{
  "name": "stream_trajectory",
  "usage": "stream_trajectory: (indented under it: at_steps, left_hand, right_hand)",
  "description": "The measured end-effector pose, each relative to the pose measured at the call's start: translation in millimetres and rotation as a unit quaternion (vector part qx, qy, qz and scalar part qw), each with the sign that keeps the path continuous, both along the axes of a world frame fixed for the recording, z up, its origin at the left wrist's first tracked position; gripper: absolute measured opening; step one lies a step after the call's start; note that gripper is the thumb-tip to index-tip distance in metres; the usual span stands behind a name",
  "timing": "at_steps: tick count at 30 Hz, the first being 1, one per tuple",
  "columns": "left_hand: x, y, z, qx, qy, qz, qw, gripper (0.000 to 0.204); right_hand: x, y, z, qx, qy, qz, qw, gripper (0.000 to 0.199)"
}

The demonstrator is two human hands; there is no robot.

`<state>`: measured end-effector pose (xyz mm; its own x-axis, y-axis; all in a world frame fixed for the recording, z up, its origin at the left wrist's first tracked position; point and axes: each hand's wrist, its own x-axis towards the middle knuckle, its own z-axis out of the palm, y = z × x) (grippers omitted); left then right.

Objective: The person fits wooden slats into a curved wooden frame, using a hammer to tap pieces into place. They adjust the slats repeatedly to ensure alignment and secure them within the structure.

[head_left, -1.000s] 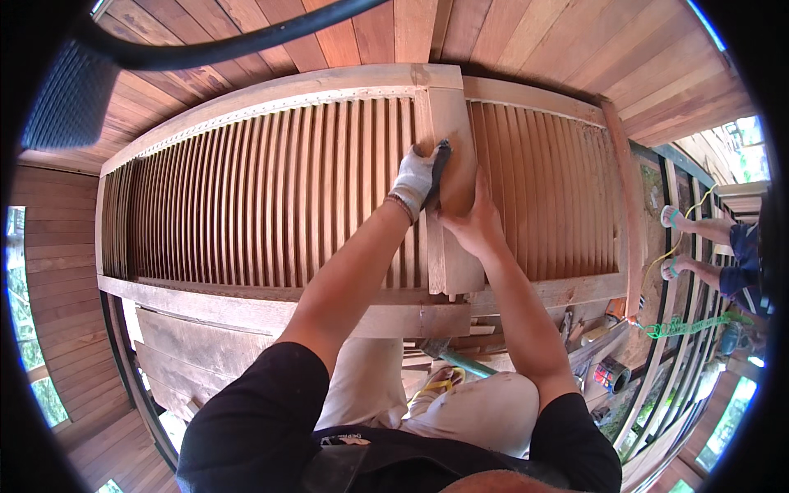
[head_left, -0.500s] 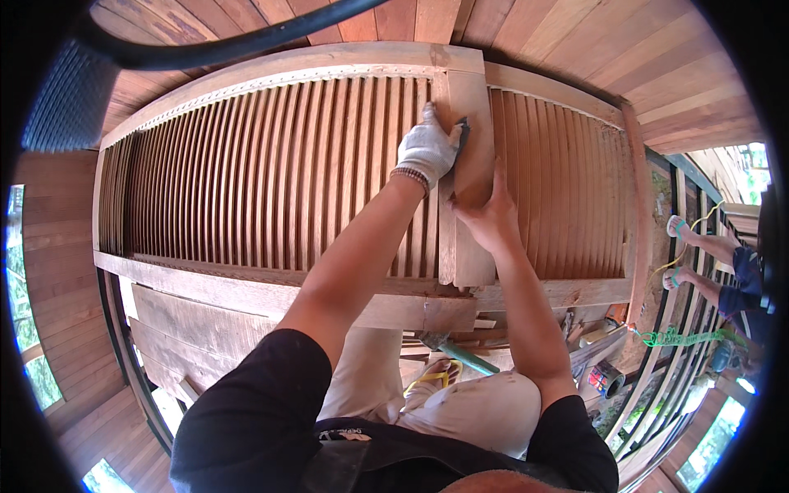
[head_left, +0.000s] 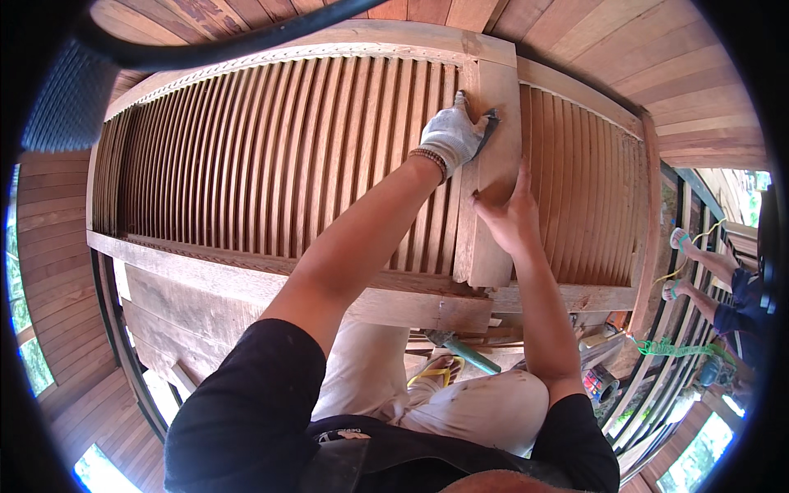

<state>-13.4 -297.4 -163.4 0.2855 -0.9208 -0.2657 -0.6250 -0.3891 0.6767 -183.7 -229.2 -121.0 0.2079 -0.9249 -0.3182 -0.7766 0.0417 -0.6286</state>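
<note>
My left hand [head_left: 452, 138], in a white glove with dark fingertips, lies over the upper end of a wooden upright [head_left: 499, 86] in a louvred panel [head_left: 329, 164]. Its thumb presses a dark curled edge of a brown sheet that looks like sandpaper [head_left: 498, 168]. Lower down, my bare right hand [head_left: 514, 220] grips the sheet's near end between thumb and fingers. The sheet lies along the upright between both hands; its underside is hidden. Slats run on either side of the upright.
A hammer-like tool with a green handle [head_left: 468, 355] lies below the panel, by my yellow-strapped sandal [head_left: 448, 374]. A tin can [head_left: 602, 383] stands to the right. Green netting [head_left: 674, 348] and another person's legs [head_left: 707, 259] are at the far right. A dark strap [head_left: 230, 45] crosses the upper left.
Both hands and the panel appear farther right and slightly shifted in the picture, as the view has moved. The grip of both hands looks the same.
</note>
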Motion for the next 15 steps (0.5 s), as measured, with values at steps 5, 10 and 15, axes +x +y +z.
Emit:
stream_trajectory:
  at_steps: [5, 10, 15]
  left_hand:
    - [-1.0, 7.1, 8.4, -0.006, 0.021, 0.023, 0.999, 0.085]
    - [1.5, 10.8, 4.9, 0.01, -0.003, -0.003, 1.0, 0.091]
    - [2.0, 10.9, 11.9, 0.0, 0.034, -0.019, 0.999, 0.088]
  right_hand:
    - [-1.1, -0.1, -5.0, -0.018, 0.0, 0.011, 1.0, 0.112]
    - [-0.5, 2.5, -15.0, -0.042, -0.033, 0.012, 0.999, 0.109]
    - [2.8, 7.0, -1.8, -0.028, -0.046, -0.007, 0.998, 0.108]
